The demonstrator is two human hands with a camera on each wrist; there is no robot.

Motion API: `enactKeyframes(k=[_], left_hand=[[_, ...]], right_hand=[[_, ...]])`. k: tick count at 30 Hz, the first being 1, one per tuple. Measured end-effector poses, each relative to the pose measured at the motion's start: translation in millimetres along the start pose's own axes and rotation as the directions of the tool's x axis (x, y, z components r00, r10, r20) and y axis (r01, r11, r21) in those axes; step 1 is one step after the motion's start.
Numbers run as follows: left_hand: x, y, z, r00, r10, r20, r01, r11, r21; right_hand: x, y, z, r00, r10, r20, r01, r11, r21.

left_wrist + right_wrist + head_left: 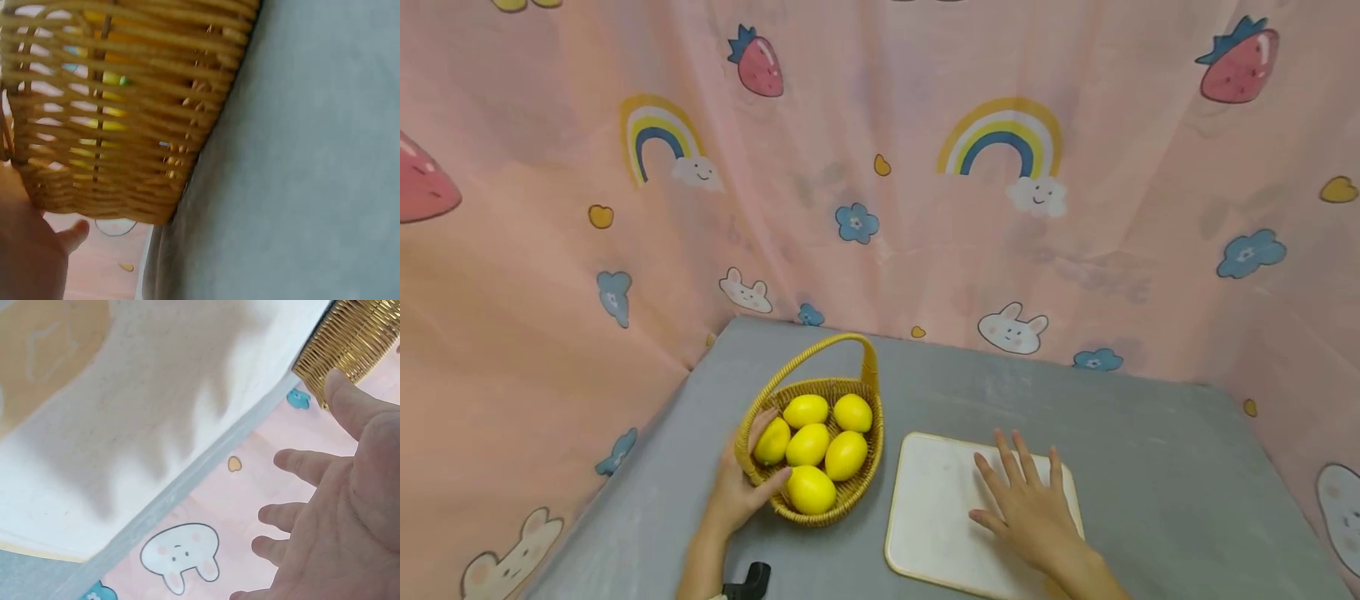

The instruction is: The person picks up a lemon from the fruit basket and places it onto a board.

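A yellow wicker basket with a tall handle stands on the table and holds several lemons. My left hand grips its left side at the foot of the handle. The thumb lies over the near rim beside the front lemon, and the fingers reach in behind the handle by the leftmost lemon. In the left wrist view, yellow shows through the basket's weave. Over a white board with a thin tan edge, my right hand is spread palm down, holding nothing. Its shadow falls on the board in the right wrist view.
The grey tabletop extends right of the board and behind the basket. A pink printed curtain hangs round the back and sides. A black strap piece shows at my left wrist. An orange-tan print marks the board.
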State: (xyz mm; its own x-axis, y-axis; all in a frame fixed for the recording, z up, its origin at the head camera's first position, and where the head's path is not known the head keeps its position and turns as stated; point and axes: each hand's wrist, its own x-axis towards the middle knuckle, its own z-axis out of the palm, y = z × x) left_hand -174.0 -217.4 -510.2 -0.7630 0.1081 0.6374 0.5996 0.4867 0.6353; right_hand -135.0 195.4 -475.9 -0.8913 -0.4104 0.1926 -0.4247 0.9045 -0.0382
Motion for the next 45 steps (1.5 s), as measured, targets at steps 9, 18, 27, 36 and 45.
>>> enactKeyframes(k=[9,18,27,36,45], left_hand=[[-1.2,-1.0,-3.0,0.987,-0.125,0.1,0.112,0.986,0.12],[-1.3,-0.5,-5.7,0.969,-0.162,0.185,0.128,0.974,0.185],[-7.6,-1.0,-12.3,0.959,-0.208,0.191,0.183,0.973,0.139],[-8.5,-0.1,-13.5,0.955,-0.221,0.196,0.194,0.97,0.149],[-10.6,-0.5,-11.0,0.954,-0.227,0.194,0.207,0.971,0.119]], right_hand=[[-0.5,-1.0,-1.9,1.0,0.0,0.013,0.0,1.0,0.007],[2.0,-0.6,-1.8,0.999,0.012,-0.031,-0.01,0.998,0.063],[11.2,3.9,1.6,0.983,0.085,-0.162,0.0,0.884,0.467],[31.3,4.3,-0.9,0.991,0.129,-0.022,-0.065,0.632,0.772],[62.2,-8.1,-1.3,1.0,-0.007,0.017,-0.011,0.471,0.882]])
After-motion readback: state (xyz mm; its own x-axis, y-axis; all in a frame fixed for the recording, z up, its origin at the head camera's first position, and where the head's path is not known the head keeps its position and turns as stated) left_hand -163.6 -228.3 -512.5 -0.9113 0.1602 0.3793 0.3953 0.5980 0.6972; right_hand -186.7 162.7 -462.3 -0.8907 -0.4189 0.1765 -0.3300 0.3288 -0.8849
